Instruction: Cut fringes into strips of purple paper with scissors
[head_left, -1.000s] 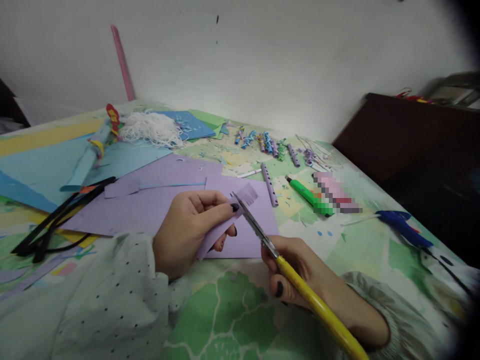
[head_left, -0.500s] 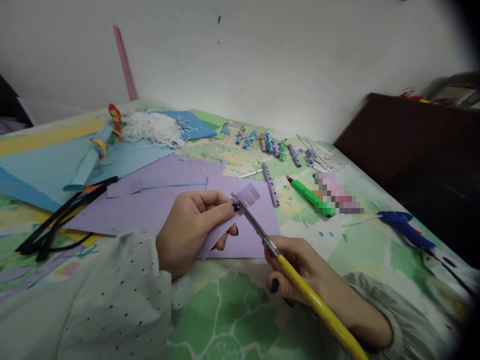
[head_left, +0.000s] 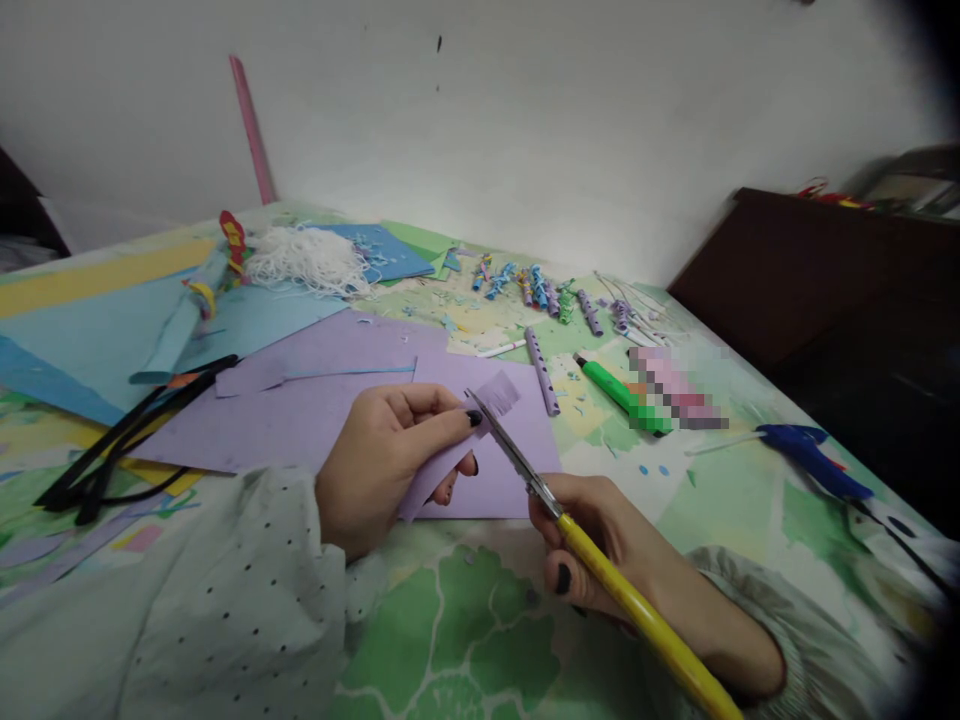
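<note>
Between its thumb and fingers, my left hand [head_left: 394,450] pinches a purple paper strip [head_left: 442,465]. The strip's far end is snipped into a fine fringe. My right hand [head_left: 596,545] grips a pair of scissors [head_left: 555,510] with yellow handles, and their metal blades lie across the strip just beyond my left thumb. Beneath my left hand lies a purple paper sheet [head_left: 517,490], overlapping a larger purple sheet [head_left: 300,430]. A purple paper roll with dark spots [head_left: 543,372] rests at the sheet's right edge.
A green cutter [head_left: 611,385] and a blue glue gun [head_left: 814,460] lie on the right. Several small paper rolls [head_left: 536,285] stand farther back. White string [head_left: 307,260] is heaped at the back left, behind black-framed glasses [head_left: 112,450] and blue paper [head_left: 75,325].
The scissors' blades have shifted very slightly on the strip, and my right thumb has moved a little. My left hand keeps the same pinch.
</note>
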